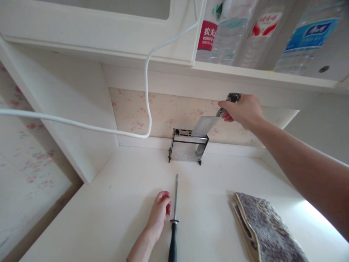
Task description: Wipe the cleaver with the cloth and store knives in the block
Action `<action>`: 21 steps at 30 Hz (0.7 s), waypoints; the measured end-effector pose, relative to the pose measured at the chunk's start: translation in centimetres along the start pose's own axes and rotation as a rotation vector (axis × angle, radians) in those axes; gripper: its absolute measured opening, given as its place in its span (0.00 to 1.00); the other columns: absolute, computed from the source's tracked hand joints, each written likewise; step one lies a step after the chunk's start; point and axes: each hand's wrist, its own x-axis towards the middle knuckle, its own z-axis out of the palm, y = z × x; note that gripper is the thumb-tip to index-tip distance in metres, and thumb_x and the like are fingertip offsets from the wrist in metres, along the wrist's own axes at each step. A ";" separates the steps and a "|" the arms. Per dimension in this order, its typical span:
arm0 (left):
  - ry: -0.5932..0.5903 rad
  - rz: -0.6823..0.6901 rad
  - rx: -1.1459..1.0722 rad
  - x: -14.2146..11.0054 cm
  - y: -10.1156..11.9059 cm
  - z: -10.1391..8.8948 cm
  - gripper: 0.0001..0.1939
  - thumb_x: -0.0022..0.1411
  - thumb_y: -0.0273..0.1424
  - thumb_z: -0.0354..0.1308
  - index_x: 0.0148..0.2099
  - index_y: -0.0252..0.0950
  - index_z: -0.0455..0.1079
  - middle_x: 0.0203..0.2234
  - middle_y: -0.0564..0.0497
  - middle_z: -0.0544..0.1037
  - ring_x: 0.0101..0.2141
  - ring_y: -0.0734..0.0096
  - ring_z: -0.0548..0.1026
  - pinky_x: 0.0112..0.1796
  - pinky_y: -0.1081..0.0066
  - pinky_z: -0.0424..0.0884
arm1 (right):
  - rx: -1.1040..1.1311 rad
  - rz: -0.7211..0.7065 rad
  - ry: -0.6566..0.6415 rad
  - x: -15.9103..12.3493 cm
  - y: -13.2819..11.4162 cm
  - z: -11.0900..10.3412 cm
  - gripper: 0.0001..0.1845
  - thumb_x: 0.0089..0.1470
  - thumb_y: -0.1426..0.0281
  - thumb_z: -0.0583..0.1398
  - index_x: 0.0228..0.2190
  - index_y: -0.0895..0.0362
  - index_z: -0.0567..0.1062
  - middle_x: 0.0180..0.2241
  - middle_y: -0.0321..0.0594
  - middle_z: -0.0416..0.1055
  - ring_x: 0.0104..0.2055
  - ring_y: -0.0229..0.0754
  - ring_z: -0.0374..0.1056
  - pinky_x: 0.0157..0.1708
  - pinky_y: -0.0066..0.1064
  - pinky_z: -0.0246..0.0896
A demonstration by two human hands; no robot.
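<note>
My right hand (242,109) grips the dark handle of a broad-bladed kitchen knife (205,125). The knife slants down to the left, its blade's lower end in the slotted top of a metal knife rack (185,151). That rack stands against the back wall. Low in the view, my left hand (160,209) rests over the white surface with its fingers loosely curled in and nothing seen in them. Just to its right lies a sharpening steel (176,202) with a black handle, its rod aimed at the rack.
A folded grey-brown patterned mat (268,225) lies at the right on the white tabletop (204,203). A white cable (147,83) hangs across the left foreground. Overhead, a shelf (261,74) holds several plastic bottles (231,34). White side panels (76,109) flank the space.
</note>
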 end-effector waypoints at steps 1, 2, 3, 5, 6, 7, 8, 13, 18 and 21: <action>-0.004 -0.001 0.005 0.0 0.0 0.0 0.12 0.48 0.33 0.58 0.37 0.38 0.64 0.23 0.59 0.65 0.19 0.82 0.61 0.23 0.76 0.57 | -0.006 -0.004 0.012 0.2 -0.3 0.2 0.14 0.49 0.62 0.60 0.22 0.60 0.74 0.17 0.39 0.70 0.18 0.38 0.68 0.19 0.27 0.65; -0.009 0.000 0.010 0.0 0.0 0.0 0.12 0.48 0.33 0.58 0.37 0.38 0.64 0.23 0.59 0.66 0.19 0.82 0.62 0.23 0.76 0.57 | -0.013 -0.008 0.028 0.4 -0.5 0.4 0.14 0.49 0.62 0.60 0.21 0.61 0.74 0.17 0.39 0.69 0.18 0.38 0.68 0.19 0.27 0.65; -0.012 0.002 0.014 0.0 0.0 -0.1 0.12 0.48 0.33 0.58 0.37 0.38 0.64 0.23 0.59 0.66 0.19 0.82 0.62 0.23 0.76 0.56 | -0.018 -0.010 0.044 0.7 -0.6 0.6 0.15 0.48 0.61 0.60 0.22 0.61 0.74 0.16 0.38 0.69 0.18 0.38 0.68 0.20 0.27 0.65; -0.017 0.007 0.017 0.1 -0.1 -0.2 0.12 0.48 0.33 0.58 0.37 0.38 0.64 0.23 0.59 0.67 0.18 0.82 0.62 0.22 0.76 0.56 | -0.027 -0.001 0.070 1.2 -0.5 0.9 0.16 0.48 0.61 0.60 0.22 0.62 0.75 0.16 0.38 0.69 0.17 0.38 0.68 0.21 0.29 0.65; -0.020 0.008 0.018 0.2 -0.2 -0.2 0.12 0.48 0.33 0.58 0.37 0.38 0.63 0.23 0.59 0.67 0.18 0.82 0.62 0.22 0.77 0.55 | -0.035 0.005 0.080 1.5 -0.3 1.0 0.16 0.48 0.60 0.59 0.22 0.62 0.75 0.16 0.38 0.68 0.17 0.38 0.67 0.22 0.31 0.66; -0.022 0.007 0.018 0.2 -0.2 -0.3 0.12 0.48 0.33 0.58 0.37 0.38 0.64 0.23 0.59 0.67 0.18 0.82 0.62 0.22 0.77 0.55 | -0.048 0.007 0.089 1.7 -0.1 1.0 0.17 0.48 0.60 0.59 0.22 0.62 0.75 0.16 0.38 0.68 0.18 0.39 0.67 0.22 0.32 0.66; -0.024 0.005 0.018 0.3 -0.3 -0.3 0.13 0.48 0.34 0.58 0.37 0.38 0.64 0.23 0.59 0.67 0.18 0.82 0.62 0.22 0.77 0.55 | -0.064 0.002 0.094 1.9 0.1 1.1 0.17 0.48 0.60 0.59 0.22 0.62 0.75 0.16 0.38 0.68 0.18 0.40 0.68 0.23 0.33 0.66; -0.024 -0.004 0.019 0.3 -0.3 -0.2 0.12 0.47 0.33 0.58 0.37 0.38 0.64 0.24 0.59 0.68 0.18 0.82 0.63 0.22 0.76 0.56 | -0.098 0.019 0.110 1.7 0.6 0.7 0.16 0.49 0.61 0.59 0.20 0.60 0.75 0.15 0.40 0.68 0.21 0.42 0.69 0.25 0.34 0.66; -0.023 -0.002 0.005 0.4 -0.2 -0.2 0.12 0.48 0.32 0.58 0.36 0.37 0.64 0.24 0.58 0.68 0.18 0.83 0.62 0.22 0.77 0.57 | -0.052 0.047 0.103 1.3 0.3 0.4 0.16 0.48 0.60 0.60 0.21 0.62 0.75 0.16 0.40 0.69 0.19 0.41 0.68 0.22 0.32 0.65; -0.024 -0.001 0.010 0.4 -0.2 -0.2 0.11 0.48 0.31 0.57 0.37 0.37 0.63 0.24 0.58 0.67 0.18 0.83 0.62 0.22 0.76 0.56 | -0.039 0.014 0.067 1.4 0.4 0.4 0.16 0.49 0.61 0.60 0.22 0.62 0.75 0.16 0.39 0.69 0.19 0.40 0.68 0.23 0.31 0.65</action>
